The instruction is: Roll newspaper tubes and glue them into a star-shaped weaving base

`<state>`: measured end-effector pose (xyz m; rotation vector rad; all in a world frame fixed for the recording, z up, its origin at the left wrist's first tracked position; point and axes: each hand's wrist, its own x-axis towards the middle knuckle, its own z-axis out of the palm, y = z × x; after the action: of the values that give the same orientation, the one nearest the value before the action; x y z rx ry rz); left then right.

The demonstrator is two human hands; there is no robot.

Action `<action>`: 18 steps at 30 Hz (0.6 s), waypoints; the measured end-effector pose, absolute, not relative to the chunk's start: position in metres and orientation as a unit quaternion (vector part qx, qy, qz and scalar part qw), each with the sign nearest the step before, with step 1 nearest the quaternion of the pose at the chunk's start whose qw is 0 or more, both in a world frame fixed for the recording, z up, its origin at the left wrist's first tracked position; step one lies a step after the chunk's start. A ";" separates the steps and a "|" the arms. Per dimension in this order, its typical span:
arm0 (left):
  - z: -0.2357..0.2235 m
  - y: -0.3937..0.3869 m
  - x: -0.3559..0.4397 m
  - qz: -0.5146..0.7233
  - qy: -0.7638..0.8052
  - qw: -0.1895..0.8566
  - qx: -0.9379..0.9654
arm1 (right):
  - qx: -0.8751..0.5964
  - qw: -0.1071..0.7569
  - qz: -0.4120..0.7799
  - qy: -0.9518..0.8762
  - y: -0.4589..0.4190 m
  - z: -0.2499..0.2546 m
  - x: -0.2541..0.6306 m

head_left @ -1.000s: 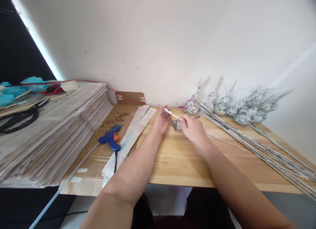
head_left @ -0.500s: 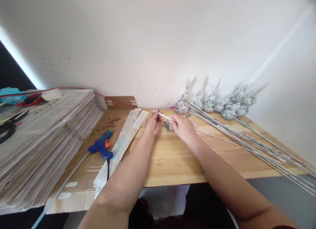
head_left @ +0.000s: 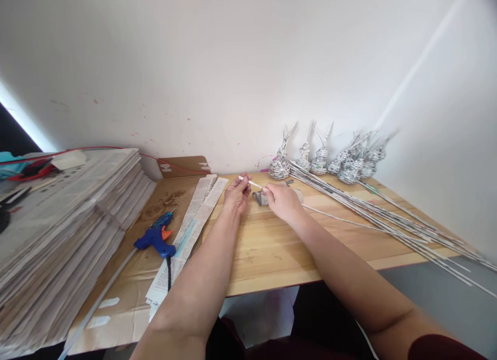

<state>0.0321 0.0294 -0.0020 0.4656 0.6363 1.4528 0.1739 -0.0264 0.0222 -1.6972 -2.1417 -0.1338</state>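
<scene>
White, slim paper stick [head_left: 254,183] runs between your two hands, above the pale wooden tabletop [head_left: 267,256]. Your left hand [head_left: 238,192] is partly curled, its thumb and fingers pinching the stick close to the far end; your right hand [head_left: 285,200] is closed, gripping it between thumb and bent fingers. Just under your right hand sits a small grey patterned object [head_left: 260,197], mostly covered. Past your right wrist, a thin pale rod [head_left: 337,215] stretches rightward; whether it joins the stick you cannot tell. Beyond your right hand stand woven newspaper figures [head_left: 279,167], with a bundle of long rolled-paper rods [head_left: 349,200] slanting toward you. Left of your left hand lie printed newspaper strips [head_left: 200,212], then a blue glue gun with an orange trigger [head_left: 154,239].
</scene>
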 end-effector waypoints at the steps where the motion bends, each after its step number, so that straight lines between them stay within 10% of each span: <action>1: -0.002 0.029 0.032 0.646 0.281 0.678 0.210 | -0.611 0.202 -0.039 -0.765 -0.026 0.022 0.174; 18: -0.006 0.030 0.035 0.634 0.281 0.680 0.235 | -0.607 0.217 -0.036 -0.763 -0.025 0.019 0.176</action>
<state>0.0350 0.0299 -0.0056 0.5277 0.6314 1.4241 0.1756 -0.0249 0.0186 -1.6829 -2.1146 -0.0991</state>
